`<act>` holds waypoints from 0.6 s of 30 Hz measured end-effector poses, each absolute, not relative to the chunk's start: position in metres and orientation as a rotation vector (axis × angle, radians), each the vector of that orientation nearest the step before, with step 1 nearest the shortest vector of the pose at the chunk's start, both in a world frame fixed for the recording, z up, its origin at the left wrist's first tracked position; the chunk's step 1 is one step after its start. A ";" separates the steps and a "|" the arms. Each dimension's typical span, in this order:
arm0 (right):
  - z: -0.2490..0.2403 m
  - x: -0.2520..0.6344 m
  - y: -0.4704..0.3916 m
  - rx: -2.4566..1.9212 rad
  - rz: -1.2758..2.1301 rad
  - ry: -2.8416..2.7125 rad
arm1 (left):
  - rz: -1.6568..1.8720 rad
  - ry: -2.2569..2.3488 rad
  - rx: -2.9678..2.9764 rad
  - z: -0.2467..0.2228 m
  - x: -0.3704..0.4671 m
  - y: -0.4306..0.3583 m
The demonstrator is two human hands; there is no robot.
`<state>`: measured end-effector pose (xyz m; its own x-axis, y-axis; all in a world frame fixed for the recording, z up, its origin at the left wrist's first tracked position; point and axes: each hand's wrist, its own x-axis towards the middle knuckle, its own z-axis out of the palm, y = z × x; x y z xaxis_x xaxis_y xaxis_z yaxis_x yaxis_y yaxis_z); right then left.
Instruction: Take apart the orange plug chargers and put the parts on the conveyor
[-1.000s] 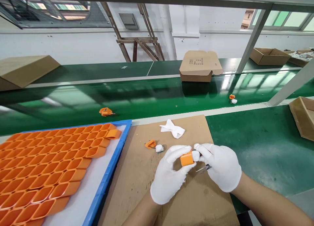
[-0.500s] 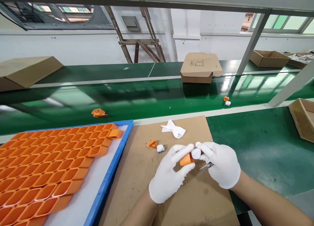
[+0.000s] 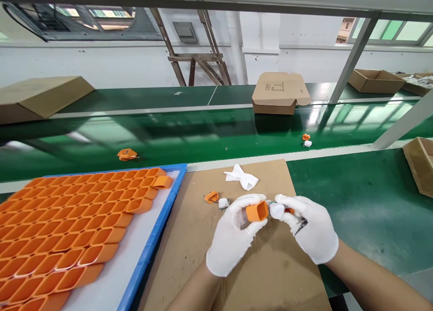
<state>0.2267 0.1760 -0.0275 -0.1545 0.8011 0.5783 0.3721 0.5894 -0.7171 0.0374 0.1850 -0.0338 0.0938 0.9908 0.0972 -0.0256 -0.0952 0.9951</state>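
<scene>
My left hand (image 3: pixel 233 234), in a white glove, pinches a hollow orange plastic sleeve (image 3: pixel 256 211) with its open end facing right. My right hand (image 3: pixel 309 227), also gloved, grips a small assembly with a white block (image 3: pixel 276 210) and an orange end piece (image 3: pixel 289 210), partly covered by the fingers. The white block sits just beside the sleeve's opening; whether they touch I cannot tell. Tweezers (image 3: pixel 301 226) are tucked in my right hand too, tips pointing down-left. A similar orange and white assembly (image 3: pixel 218 200) lies on the cardboard sheet (image 3: pixel 270 275) beyond my left hand.
At left, a blue-rimmed tray (image 3: pixel 152 243) holds rows of orange sleeves (image 3: pixel 84 230). A crumpled white cloth (image 3: pixel 241 177) lies on the cardboard. Orange parts (image 3: pixel 127 154) and another assembly (image 3: pixel 306 140) rest on the green conveyor belt (image 3: pixel 189 139). Cardboard boxes (image 3: pixel 275 106) stand behind and at right.
The orange sleeve has turned so its opening faces right. My right hand has shifted slightly right, showing more of the assembly, and the tweezers have swung downward. Conveyor parts have slid left.
</scene>
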 end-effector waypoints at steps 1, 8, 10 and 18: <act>-0.027 0.226 0.176 -0.940 0.497 -1.781 | 1.222 1.076 1.323 -0.034 0.038 0.184; -0.032 0.231 0.174 -1.052 0.244 -1.961 | 1.211 1.098 1.478 -0.039 0.038 0.180; -0.033 0.232 0.174 -1.049 0.202 -1.998 | 1.220 1.106 1.516 -0.040 0.037 0.180; -0.021 0.228 0.173 -1.008 0.086 -2.076 | 1.250 1.100 1.639 -0.042 0.037 0.178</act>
